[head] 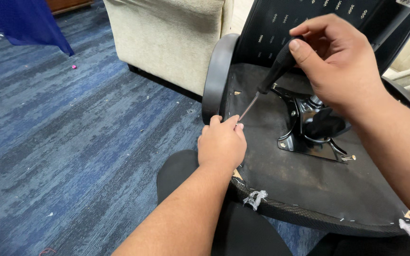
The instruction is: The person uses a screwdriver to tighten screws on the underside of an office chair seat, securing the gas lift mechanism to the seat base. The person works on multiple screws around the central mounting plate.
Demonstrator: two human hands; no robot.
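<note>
On a blue carpeted floor (72, 142), an office chair (309, 185) lies overturned across the person's lap, the dark fabric underside of its seat facing up. The left hand (221, 144) rests at the seat's left edge, just below the curved black armrest (217, 76), its fingertips pinched together on the lower end of a screwdriver's thin metal shaft; what the tip meets is hidden behind the fingers. The right hand (338, 61), raised above the seat, is closed around the top of the screwdriver (274, 73) and has its black handle firmly in its grip, thumb laid along the side.

Doing this step well probably means keeping the shaft in line with whatever fastener lies under the fingertips, pressing down as the handle turns, and letting the left fingers only steady the tip so it does not skip across the fabric. A slip could gouge the cloth or a finger.

By count: one screwdriver, two hands, one chair with one armrest plainly in view and a second only partly seen at the right edge. One black metal mounting plate (309, 128) is bolted near the seat's centre. Two scraps of clear plastic (255, 199) cling to the stapled rim. One beige sofa (167, 38) stands behind.
</note>
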